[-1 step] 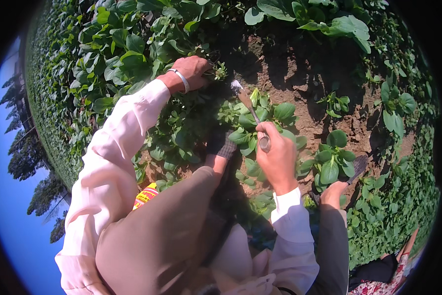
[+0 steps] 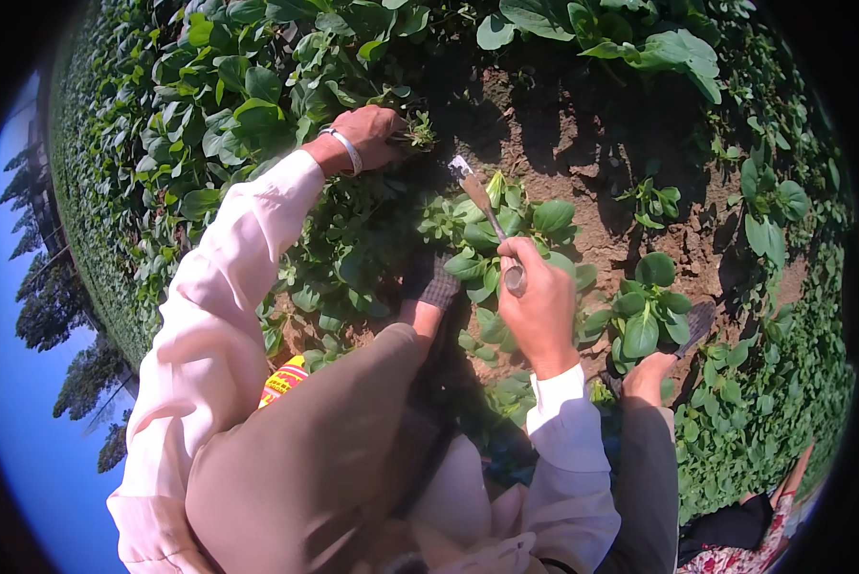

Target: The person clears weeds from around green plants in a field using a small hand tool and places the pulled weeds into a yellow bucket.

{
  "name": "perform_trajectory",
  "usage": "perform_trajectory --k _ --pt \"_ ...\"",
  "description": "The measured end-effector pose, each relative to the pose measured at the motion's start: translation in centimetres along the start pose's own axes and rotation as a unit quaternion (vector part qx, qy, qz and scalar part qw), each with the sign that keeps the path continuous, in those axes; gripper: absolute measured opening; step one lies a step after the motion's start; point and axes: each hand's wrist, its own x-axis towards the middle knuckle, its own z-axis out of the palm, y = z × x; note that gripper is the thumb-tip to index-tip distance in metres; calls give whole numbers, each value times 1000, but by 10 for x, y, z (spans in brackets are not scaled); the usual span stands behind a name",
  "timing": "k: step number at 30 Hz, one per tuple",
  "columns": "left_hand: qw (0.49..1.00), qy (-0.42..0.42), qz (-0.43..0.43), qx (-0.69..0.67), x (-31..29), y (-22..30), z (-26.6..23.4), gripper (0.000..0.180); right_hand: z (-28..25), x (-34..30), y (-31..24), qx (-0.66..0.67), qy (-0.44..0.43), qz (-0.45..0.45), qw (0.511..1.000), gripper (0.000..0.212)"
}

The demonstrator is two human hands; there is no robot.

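My left hand [image 2: 367, 137], with a pale band at its wrist, is closed at the edge of the dense greenery. A small tuft of fine-leaved weed [image 2: 418, 132] pokes out by its curled fingers, and the fingertips are partly hidden. My right hand [image 2: 539, 316] is wrapped round the handle of a small hand trowel [image 2: 478, 194]. Its narrow, rusty blade points up and left, with a bright tip over the soil, apart from my left hand. Under the shank grows a broad-leaved green plant [image 2: 487, 234]. Another leafy plant [image 2: 642, 320] stands to the right of my right hand.
Dry, cracked soil [image 2: 592, 158] lies ahead, with larger leafy plants [image 2: 659, 48] beyond. My feet, in dark shoes [image 2: 431, 279], flank the plants. A yellow and red packet [image 2: 283, 380] sits beside my left leg. Flowered cloth [image 2: 736, 558] shows at lower right.
My left hand has shifted slightly to the left, and more of the weed tuft shows beside its fingers. My right hand and the trowel look unmoved.
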Motion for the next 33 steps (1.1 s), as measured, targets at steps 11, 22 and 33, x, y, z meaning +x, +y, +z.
perform_trajectory --k 11,22,33 --pt "973 0 89 -213 -4 -29 8 32 28 34 -7 10 55 -8 998 31" --pt "975 217 -24 32 3 19 25 50 44 104 -33 -34 39 3 999 28" --pt "921 332 183 87 -1 39 6 35 22 97 -19 17 54 -17 998 25"
